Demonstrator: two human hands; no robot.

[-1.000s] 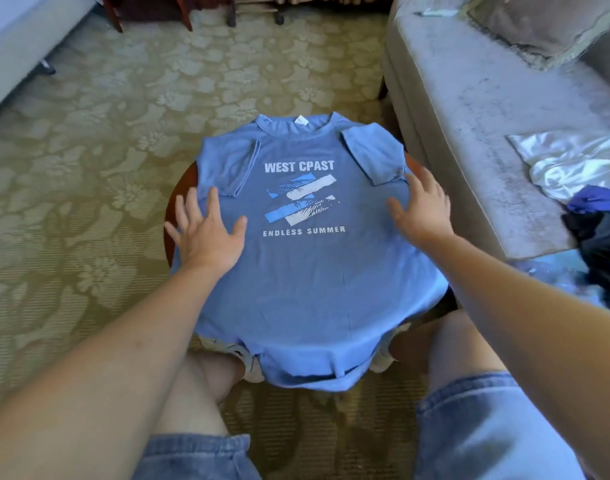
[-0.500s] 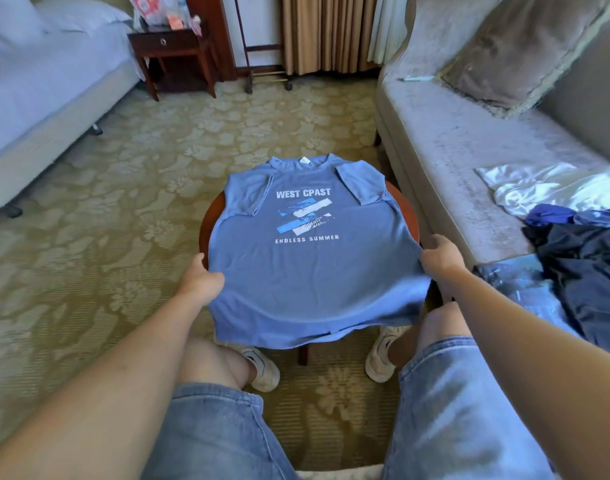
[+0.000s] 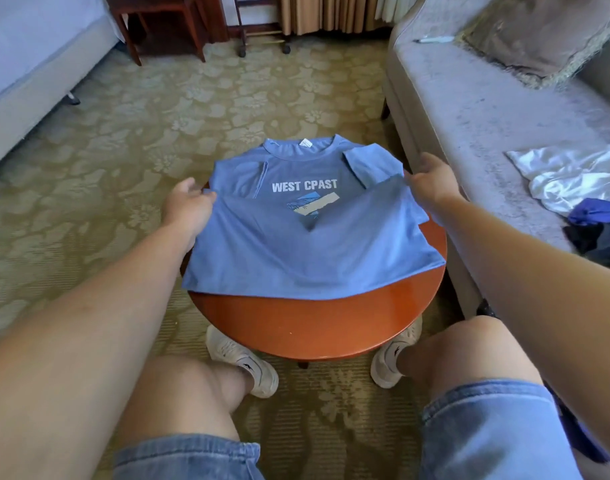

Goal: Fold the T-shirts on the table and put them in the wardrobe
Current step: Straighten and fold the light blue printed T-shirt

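Fingers point(image 3: 422, 163) pinch T-shirt point(image 3: 296, 251) beside sofa point(image 3: 487, 109).

So the bottom half of the T-shirt point(image 3: 303, 251) isn't hanging off the near edge anymore, it's folded up over the front and now covers the ENDLESS SUMMER line and part of the graphic. Both hands, left hand point(image 3: 187, 206) and right hand point(image 3: 431, 181), have moved far with the hem corners pinched. The near part of the table point(image 3: 317, 327) is now uncovered.

"WEST CPAST" on blue T-shirt point(image 3: 310, 251)
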